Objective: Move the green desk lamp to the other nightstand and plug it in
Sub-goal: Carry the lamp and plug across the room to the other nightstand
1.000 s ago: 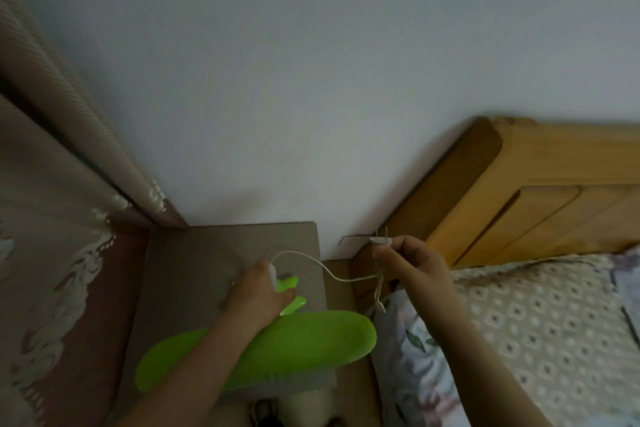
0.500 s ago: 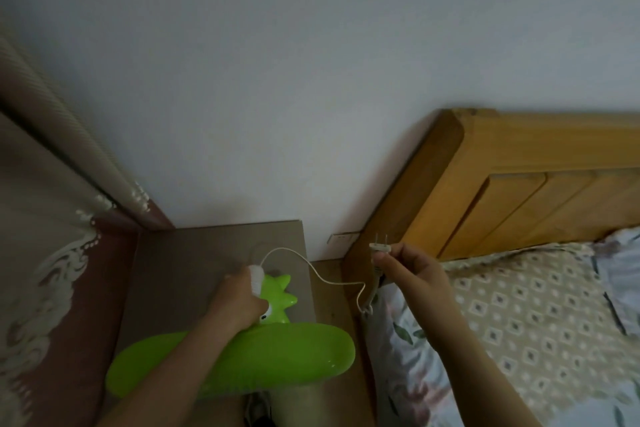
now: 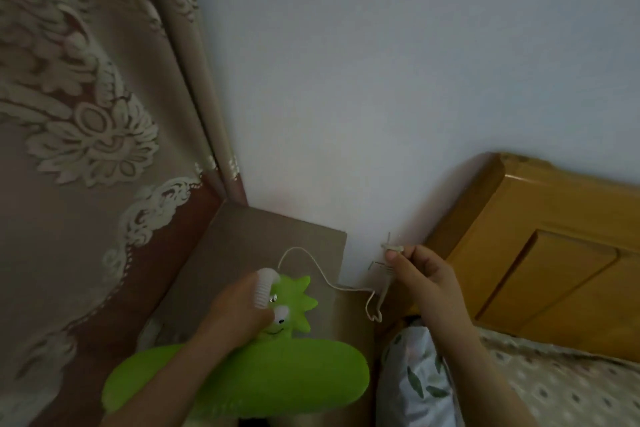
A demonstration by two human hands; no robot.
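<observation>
Pale wall [image 3: 381,80] loomed nearer than a second earlier; left hand [image 3: 239,308] gripped the green plastic desk lamp [image 3: 242,381] over the grey bench [image 3: 249,253], right hand [image 3: 420,274] pinched the white two-pin plug [image 3: 392,247], unplugged yet.

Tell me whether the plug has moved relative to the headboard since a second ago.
Cannot tell for certain: the head camera itself swung. The plug, pinched in the right hand, stays just left of the wooden headboard corner, so little real shift shows.

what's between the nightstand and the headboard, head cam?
Head view: white wall, the cord hanging across it, and the right hand holding the plug; gap's bottom is hidden.
</observation>
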